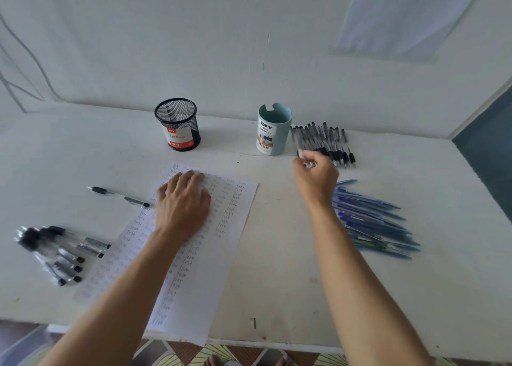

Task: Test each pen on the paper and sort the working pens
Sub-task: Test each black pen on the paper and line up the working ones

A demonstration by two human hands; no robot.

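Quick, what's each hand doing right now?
Left hand: open, flat on the paper.
Right hand: closed, pinching a black pen.

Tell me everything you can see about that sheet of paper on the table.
The paper is a white sheet lying flat and skewed on the white table, its near corner reaching the front edge. Columns of small handwritten words, apparently "test", cover it. The left hand rests flat on its upper part, fingers straight. A black pen has one end at its left edge.
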